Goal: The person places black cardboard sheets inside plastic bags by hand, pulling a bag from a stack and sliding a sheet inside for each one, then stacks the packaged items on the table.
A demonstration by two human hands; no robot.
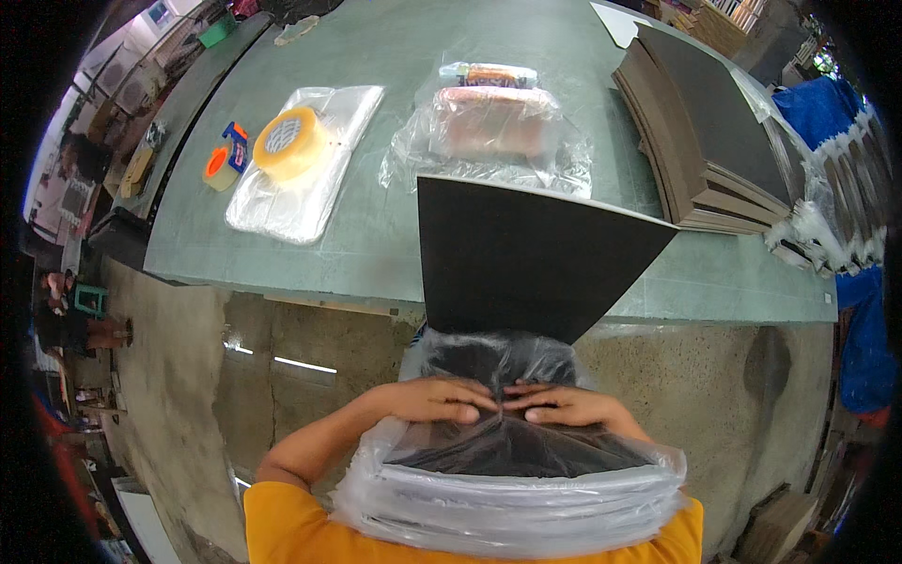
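My left hand (432,401) lies flat with outstretched fingers on a bundle in clear plastic (507,512), which rests against my body. The bundle looks like several stacked dark panels with pale edges. Opposite it, my right hand (568,406) presses on the same plastic, its fingers also straight. The fingertips of both hands almost meet at the middle, where the film is creased. Beyond the bundle, a flat black board (531,258) stands tilted over the table's front edge, and its lower end meets the plastic.
On the green table (376,254) lie a stack of clear plastic bags (301,207) with a large tape roll (291,146) on it, a small tape dispenser (225,164) and a plastic-wrapped package (493,127). A pile of dark boards (714,117) stands at right. Far left, a person (75,324) is visible.
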